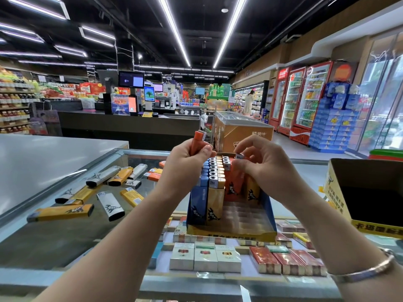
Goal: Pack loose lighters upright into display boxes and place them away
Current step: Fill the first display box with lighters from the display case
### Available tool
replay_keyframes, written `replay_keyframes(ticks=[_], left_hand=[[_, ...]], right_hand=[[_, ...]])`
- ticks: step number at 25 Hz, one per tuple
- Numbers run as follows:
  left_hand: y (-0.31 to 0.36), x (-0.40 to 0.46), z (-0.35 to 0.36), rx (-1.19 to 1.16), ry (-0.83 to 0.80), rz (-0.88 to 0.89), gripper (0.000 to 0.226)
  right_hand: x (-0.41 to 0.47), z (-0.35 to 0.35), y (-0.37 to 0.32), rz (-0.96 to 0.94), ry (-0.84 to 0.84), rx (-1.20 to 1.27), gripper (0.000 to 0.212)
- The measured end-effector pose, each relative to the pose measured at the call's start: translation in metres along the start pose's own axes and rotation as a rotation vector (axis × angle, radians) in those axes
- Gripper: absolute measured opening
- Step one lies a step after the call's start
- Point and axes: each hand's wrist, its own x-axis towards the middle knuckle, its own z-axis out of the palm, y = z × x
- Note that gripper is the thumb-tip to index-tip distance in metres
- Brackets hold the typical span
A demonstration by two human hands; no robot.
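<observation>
- Centrally, on the glass counter: display box, part-filled with upright lighters in rows toward its back wall; front rows vacant.
- Left hand — fingers curled round an orange lighter, held upright above the box's back-left corner, metal cap uppermost.
- Right hand — fingertips pinching the cap of a lighter at the box's back rows, seemingly seating it in place.
- Toward the counter's left edge: loose lighters, yellow and white, lying flat and scattered, some overlapping.
- At the counter's right edge: second box, yellow, open-topped, interior dark.
- Beneath the glass: cigarette packs.
- Handling, as judged: light, rigid, smooth-sided bodies, likely slippery; best taken by the long flat sides near mid-body, or by the cap for final seating — packed rows apt to topple if nudged.
</observation>
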Motion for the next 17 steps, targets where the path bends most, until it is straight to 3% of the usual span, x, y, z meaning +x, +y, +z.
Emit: replay_keyframes(ticks=[4, 9, 17], left_hand=[[0.000, 0.000, 0.000, 0.001, 0.001, -0.039, 0.014], [-0.001, 0.000, 0.000, -0.019, 0.006, -0.058, 0.014], [0.000, -0.001, 0.001, -0.004, 0.010, -0.071, 0.018]], right_hand=[[-0.003, 0.009, 0.004, -0.053, -0.022, -0.205, 0.027], [-0.005, 0.012, 0.002, -0.143, -0.016, -0.345, 0.021], [-0.001, 0.011, 0.007, -0.118, -0.103, -0.363, 0.021]])
